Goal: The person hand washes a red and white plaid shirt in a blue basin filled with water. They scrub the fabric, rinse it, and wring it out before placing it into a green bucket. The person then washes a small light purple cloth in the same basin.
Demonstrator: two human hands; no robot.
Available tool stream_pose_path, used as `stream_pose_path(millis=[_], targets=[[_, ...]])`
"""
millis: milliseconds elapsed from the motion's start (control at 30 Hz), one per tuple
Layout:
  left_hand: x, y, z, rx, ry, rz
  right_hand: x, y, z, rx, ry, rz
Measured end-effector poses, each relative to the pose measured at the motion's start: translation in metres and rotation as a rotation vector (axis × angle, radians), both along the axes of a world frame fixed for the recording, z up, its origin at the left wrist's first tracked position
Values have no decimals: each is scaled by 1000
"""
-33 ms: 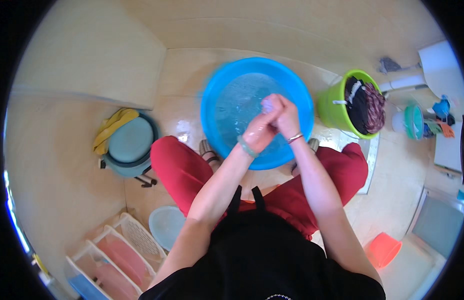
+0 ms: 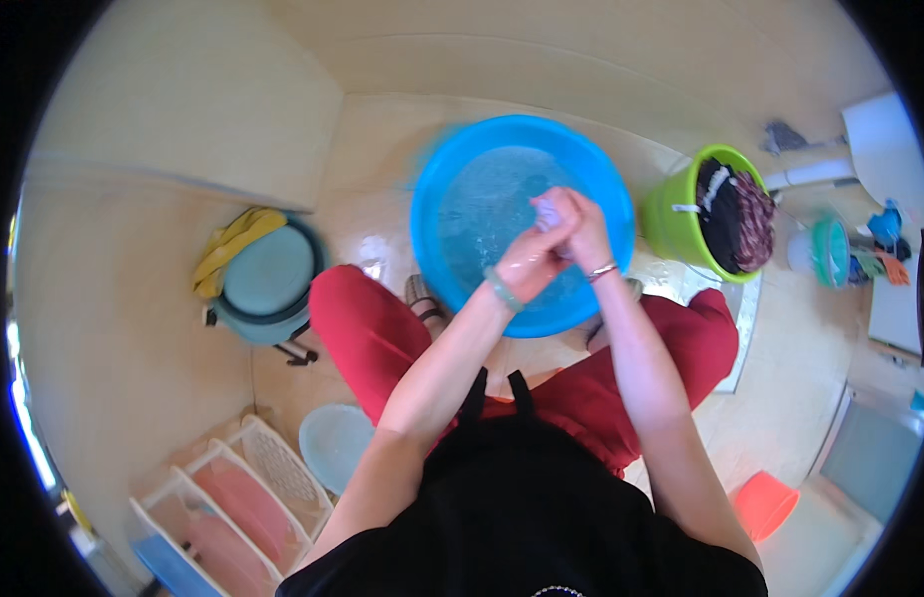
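Observation:
Over the large blue basin (image 2: pixel 424 214) on the floor in front of me, my two hands meet. Both my left hand (image 2: pixel 527 263) and my right hand (image 2: pixel 587 239) are closed around a small pale lilac thing, perhaps a wet cloth (image 2: pixel 548 212). Most of it is hidden between the palms and fingers, so its kind is hard to make out. Cloudy, bubbly water (image 2: pixel 482 219) fills the basin beneath. A pale green bangle (image 2: pixel 503 290) circles my left wrist, and a thin metal bracelet (image 2: pixel 602 271) my right.
A lime-green bucket (image 2: pixel 671 214) of dark clothes stands right of the basin. At left are stacked grey-blue basins (image 2: pixel 268 271) with a yellow cloth (image 2: pixel 228 249). A pale basin (image 2: pixel 335 448), a white rack (image 2: pixel 218 478) and an orange bucket (image 2: pixel 763 505) sit nearer me.
The lilac thing shows a little more between my hands, whose grip has shifted slightly. The whole view has drifted a little, so the basin and buckets sit farther right.

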State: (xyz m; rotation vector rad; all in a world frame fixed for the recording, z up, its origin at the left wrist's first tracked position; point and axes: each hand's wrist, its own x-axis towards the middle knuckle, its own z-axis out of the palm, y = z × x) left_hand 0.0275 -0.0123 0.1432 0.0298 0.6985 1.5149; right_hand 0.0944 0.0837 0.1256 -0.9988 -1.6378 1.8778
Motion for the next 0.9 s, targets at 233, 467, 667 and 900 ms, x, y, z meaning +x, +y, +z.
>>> stream_pose_path(millis=[233,467,667,900], targets=[[-9,4,20,91,-228,-301,14,8,63,-576,310,303],[-14,8,39,-14,79,-493,12,19,74,-305,321,314],[-13,14,44,-129,621,-510,1,16,82,-252,310,197],[-10,12,36,-11,1349,-430,-6,10,75,-333,276,-14]])
